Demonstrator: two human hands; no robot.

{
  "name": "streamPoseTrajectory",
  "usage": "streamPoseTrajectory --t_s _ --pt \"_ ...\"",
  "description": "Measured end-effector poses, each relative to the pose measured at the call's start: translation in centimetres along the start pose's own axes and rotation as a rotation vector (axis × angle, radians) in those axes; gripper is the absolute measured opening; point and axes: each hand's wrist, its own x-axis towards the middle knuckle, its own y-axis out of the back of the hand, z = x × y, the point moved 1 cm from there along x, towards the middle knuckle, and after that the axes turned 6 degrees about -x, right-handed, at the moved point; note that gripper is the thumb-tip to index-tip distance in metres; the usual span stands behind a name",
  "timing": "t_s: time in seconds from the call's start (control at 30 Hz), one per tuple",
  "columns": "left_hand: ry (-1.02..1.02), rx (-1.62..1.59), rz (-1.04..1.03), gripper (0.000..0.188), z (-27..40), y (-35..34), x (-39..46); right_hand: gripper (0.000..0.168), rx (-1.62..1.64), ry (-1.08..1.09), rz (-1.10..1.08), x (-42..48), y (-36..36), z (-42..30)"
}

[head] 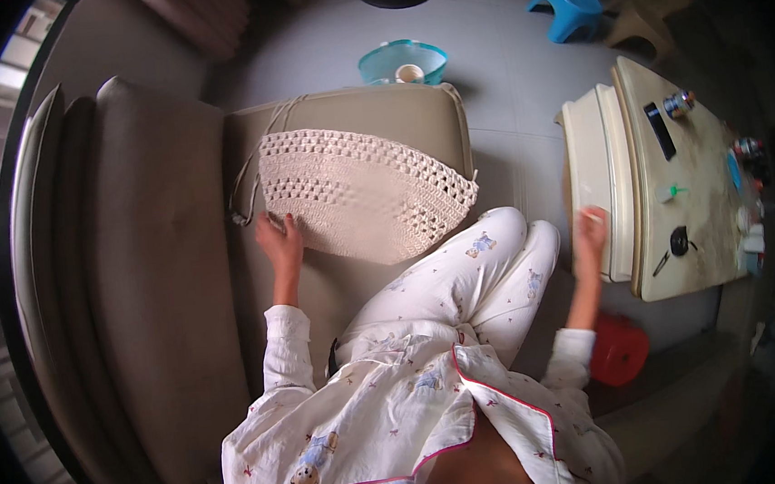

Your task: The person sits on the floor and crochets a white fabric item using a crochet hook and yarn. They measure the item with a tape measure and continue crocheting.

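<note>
A cream crocheted bag (336, 198) lies flat on the sofa seat (390, 105), with rows of openwork holes across it. A thin drawstring cord (246, 178) loops out on its left side. My left hand (280, 243) is at the bag's lower left edge, thumb and fingers apart, near the cord's knotted end; nothing shows between them. My right hand (590, 229) is raised to the right of my knees, in front of the table's side. Its fingers are curled and blurred, so whether they hold something small cannot be told.
To the right, a marble-look table (690, 184) carries a dark remote control (660, 130), a jar (678, 104), a small green-tipped bottle (667, 193) and a black round item (679, 241). A teal basket (438, 57) stands beyond the sofa. Blue (567, 6) and red (618, 353) stools stand on the floor.
</note>
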Motion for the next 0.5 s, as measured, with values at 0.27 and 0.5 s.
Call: streamPoseTrajectory --t_s 0.27,0.5 --pt "-0.01 0.151 0.094 0.079 1.5 -2.7 4.1 0.045 -0.485 -0.015 -0.555 3.5 -14.7 -4.6" --pt "0.626 -0.395 -0.324 0.037 1.6 1.3 9.6 0.051 -0.347 -0.115 -0.879 3.9 -19.2 -3.0"
